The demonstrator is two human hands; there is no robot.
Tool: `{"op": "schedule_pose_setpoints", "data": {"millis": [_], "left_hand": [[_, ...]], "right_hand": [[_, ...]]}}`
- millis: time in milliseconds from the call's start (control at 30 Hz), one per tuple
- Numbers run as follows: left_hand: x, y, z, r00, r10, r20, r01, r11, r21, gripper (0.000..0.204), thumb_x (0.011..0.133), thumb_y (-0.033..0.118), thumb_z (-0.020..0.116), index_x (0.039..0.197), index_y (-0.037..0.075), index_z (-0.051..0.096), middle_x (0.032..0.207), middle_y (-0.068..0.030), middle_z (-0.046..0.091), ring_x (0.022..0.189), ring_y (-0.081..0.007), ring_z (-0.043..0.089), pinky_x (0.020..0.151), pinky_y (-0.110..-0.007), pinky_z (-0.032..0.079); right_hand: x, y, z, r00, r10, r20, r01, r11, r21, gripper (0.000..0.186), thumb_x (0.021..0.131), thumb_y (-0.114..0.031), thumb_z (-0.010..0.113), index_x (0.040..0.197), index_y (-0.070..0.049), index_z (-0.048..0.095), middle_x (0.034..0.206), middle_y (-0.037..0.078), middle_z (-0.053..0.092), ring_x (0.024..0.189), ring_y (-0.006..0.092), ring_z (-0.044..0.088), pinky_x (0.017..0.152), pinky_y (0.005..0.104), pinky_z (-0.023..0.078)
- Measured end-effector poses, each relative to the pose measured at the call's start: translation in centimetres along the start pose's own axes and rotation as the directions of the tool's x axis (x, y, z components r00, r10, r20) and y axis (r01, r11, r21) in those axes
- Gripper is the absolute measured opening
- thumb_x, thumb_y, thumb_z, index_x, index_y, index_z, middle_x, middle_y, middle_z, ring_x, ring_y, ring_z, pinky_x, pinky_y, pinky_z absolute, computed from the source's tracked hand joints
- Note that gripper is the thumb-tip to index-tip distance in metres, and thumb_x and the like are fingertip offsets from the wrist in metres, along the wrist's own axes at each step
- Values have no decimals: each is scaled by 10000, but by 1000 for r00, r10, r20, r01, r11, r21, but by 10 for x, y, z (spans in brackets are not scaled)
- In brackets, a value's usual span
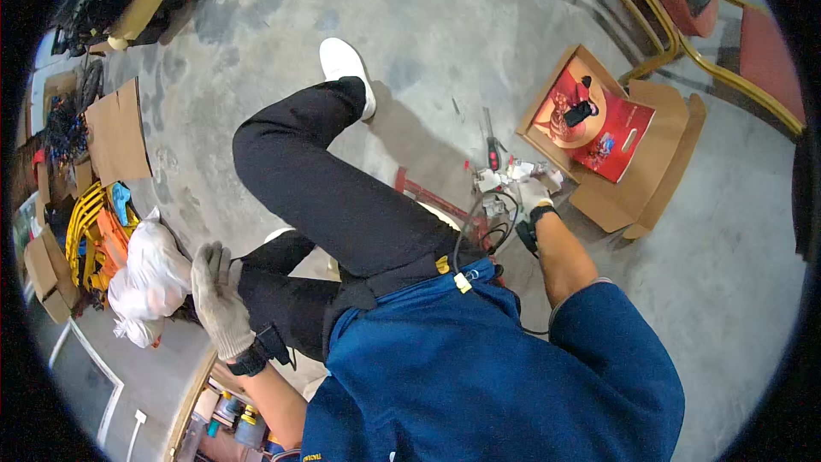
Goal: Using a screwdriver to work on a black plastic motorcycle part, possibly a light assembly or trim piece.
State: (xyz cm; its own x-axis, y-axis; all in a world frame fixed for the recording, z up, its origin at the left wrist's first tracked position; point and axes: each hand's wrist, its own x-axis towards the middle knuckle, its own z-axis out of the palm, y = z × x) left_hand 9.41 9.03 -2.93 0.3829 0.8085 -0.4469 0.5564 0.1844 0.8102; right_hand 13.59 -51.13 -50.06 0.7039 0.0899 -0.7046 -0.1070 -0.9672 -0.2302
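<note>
My left hand (219,298), in a pale knit work glove, is raised beside my left thigh. Its fingers are stretched out with nothing in them, and a white plastic bag (150,272) is the nearest thing to it. On the right, my right hand (532,197), also gloved, reaches down to a cluster of small white and grey metal-looking pieces (503,176). Its fingers are too small and too mixed in with the pieces to show whether they grip one. A screwdriver with a red and black handle (493,154) lies just beyond the pieces. A dark cable (466,235) loops near my right wrist.
An opened cardboard box (658,173) holds a red printed sheet (590,127) with small items on it. Chairs with gold frames (667,43) stand at the far right. Flat cardboard (118,130) and yellow and orange items (101,231) lie at left. A red metal frame (428,197) is beside my leg.
</note>
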Motion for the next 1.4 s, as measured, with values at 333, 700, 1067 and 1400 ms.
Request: {"op": "schedule_pose_setpoints", "data": {"millis": [333, 700, 1067, 1400], "left_hand": [[1, 15, 39, 945, 116, 305, -10, 944, -330, 594, 1080, 508, 482, 1372, -2, 568, 1373, -167, 622, 1281, -289, 590, 1056, -422, 487], [-44, 34, 58, 810, 410, 419, 19, 697, -717, 783, 1052, 658, 365, 1354, -39, 555, 1305, -226, 642, 1188, -320, 639, 1037, -463, 514], [-75, -3, 42, 815, 540, 208, 98, 225, -969, 597, 1092, 419, 460, 1509, -7, 435, 1465, -151, 559, 1375, -244, 521, 1198, -378, 392], [-97, -26, 34, 863, 466, 195, 86, 245, -966, 451, 1110, 280, 483, 1492, 41, 480, 1368, -86, 612, 1272, -202, 587, 1096, -365, 478]], "right_hand": [[1, -131, -226, 896, 112, -429, 258, 655, 710, 249, 974, -162, 542, 1106, -19, 697, 840, 30, 699, 633, 100, 554, 576, 290, 455], [-175, -492, -338, 641, -703, -307, 549, 140, 824, 391, 1063, -192, 524, 1418, -28, 505, 1011, 66, 683, 785, 129, 635, 726, 288, 548], [-251, -571, -250, 234, -795, -559, 933, 21, 360, 279, 1054, -55, 510, 1323, 9, 548, 1025, 154, 718, 878, 201, 720, 758, 317, 580], [-248, -550, -245, 31, -852, -522, 993, -33, 113, 120, 1015, -102, 590, 1122, -61, 626, 820, 162, 726, 698, 319, 732, 591, 388, 569]]}}
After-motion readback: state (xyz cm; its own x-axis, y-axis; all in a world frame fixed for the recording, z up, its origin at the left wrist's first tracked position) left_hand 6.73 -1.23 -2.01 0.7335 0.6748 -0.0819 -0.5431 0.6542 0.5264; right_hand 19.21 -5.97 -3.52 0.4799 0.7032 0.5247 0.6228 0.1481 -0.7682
